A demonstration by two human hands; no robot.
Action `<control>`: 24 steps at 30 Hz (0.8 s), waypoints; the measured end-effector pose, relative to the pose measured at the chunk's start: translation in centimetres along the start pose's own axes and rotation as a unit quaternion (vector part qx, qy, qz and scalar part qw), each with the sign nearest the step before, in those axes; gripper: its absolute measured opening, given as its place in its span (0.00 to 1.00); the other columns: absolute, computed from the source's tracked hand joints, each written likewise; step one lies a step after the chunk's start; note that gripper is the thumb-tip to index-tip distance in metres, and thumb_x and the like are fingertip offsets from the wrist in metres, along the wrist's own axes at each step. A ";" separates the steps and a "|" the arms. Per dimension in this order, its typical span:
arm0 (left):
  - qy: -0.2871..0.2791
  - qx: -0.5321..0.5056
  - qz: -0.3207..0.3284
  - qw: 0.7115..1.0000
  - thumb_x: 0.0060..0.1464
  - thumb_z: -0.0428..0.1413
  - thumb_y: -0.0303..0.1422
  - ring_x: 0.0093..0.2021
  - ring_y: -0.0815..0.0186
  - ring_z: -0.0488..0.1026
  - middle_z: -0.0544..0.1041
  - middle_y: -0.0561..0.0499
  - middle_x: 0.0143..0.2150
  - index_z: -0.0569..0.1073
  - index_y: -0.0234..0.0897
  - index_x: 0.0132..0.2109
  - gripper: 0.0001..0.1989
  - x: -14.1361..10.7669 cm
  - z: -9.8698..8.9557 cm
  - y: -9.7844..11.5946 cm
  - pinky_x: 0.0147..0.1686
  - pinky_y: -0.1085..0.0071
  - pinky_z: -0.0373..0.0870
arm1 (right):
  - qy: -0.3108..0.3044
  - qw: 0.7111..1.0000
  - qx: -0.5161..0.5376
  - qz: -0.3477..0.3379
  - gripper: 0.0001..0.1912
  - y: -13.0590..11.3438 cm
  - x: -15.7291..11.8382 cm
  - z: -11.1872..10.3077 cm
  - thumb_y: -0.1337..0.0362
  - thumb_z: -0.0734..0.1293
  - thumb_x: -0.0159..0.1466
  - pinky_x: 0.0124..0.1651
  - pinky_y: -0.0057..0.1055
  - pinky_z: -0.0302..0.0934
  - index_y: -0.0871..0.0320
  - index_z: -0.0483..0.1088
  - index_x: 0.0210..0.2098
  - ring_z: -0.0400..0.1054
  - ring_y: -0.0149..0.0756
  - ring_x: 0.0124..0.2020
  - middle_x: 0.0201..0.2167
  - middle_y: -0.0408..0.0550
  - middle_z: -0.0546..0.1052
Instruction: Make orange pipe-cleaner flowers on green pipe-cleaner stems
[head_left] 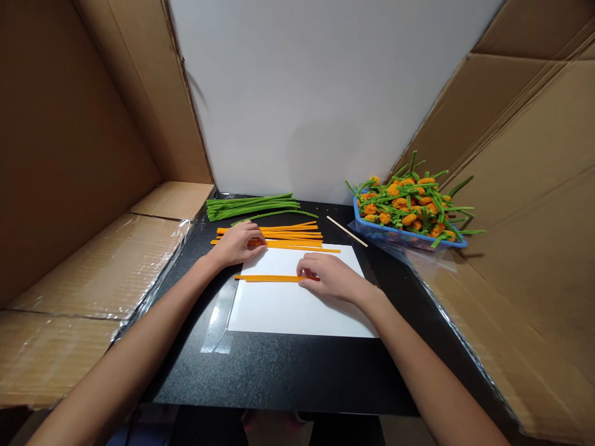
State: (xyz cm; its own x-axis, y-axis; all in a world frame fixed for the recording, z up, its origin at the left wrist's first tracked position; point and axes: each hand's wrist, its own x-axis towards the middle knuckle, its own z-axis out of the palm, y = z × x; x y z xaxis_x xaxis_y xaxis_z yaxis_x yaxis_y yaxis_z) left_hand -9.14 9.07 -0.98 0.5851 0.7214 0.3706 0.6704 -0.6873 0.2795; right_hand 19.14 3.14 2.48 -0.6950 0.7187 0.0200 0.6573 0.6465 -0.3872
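Note:
A small group of orange pipe cleaners (269, 279) lies side by side across a white sheet of paper (288, 310). My right hand (332, 275) is over their right part, thumb and fingers closed on them. Farther back, more orange pipe cleaners (292, 235) lie in a loose row, partly over the paper's far edge. My left hand (242, 243) rests at their left part with thumb and fingertips pinched together on an orange pipe cleaner; the exact grip is partly hidden. Behind them is a bundle of green pipe cleaners (253, 206).
A blue basket (409, 235) heaped with orange-and-green pipe cleaner pieces (413, 204) stands at the back right. Near it lies a thin wooden stick (346, 231). Clear tape (216, 328) is on the black table (279, 371). Cardboard walls (525, 179) flank both sides.

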 end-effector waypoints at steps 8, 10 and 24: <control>0.006 0.097 -0.029 0.995 0.60 0.55 0.44 0.41 0.57 0.68 0.74 0.46 0.38 0.73 0.36 0.38 0.14 0.0 -0.2 0.2 0.41 0.62 0.61 | -0.003 1.000 -0.013 -0.011 0.04 -0.1 -0.2 -0.1 0.72 0.64 0.60 0.35 0.29 0.51 0.58 0.68 0.34 0.63 0.33 0.33 0.33 0.45 0.73; 0.007 0.109 -0.038 0.993 0.60 0.55 0.46 0.43 0.56 0.68 0.74 0.45 0.39 0.73 0.36 0.39 0.16 -0.1 0.0 0.1 0.42 0.61 0.62 | 0.005 1.000 -0.007 -0.010 0.05 -0.5 -0.2 0.0 0.70 0.66 0.61 0.36 0.29 0.52 0.58 0.68 0.38 0.63 0.34 0.34 0.36 0.46 0.73; 0.025 0.090 -0.035 0.995 0.60 0.55 0.47 0.45 0.54 0.67 0.72 0.43 0.43 0.76 0.36 0.42 0.18 -0.3 0.1 -0.1 0.47 0.60 0.64 | 0.034 0.998 0.008 -0.048 0.02 -2.2 0.4 1.5 0.69 0.66 0.65 0.39 0.29 0.55 0.58 0.71 0.37 0.64 0.34 0.36 0.37 0.48 0.73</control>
State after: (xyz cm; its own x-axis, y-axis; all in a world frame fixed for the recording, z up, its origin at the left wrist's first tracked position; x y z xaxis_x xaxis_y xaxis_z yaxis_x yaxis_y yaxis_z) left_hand -9.34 8.91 -1.18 0.5137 0.7588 0.4003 0.7823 -0.6059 0.1446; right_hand 16.97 1.62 1.91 -0.7327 0.6698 0.1205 0.5834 0.7093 -0.3956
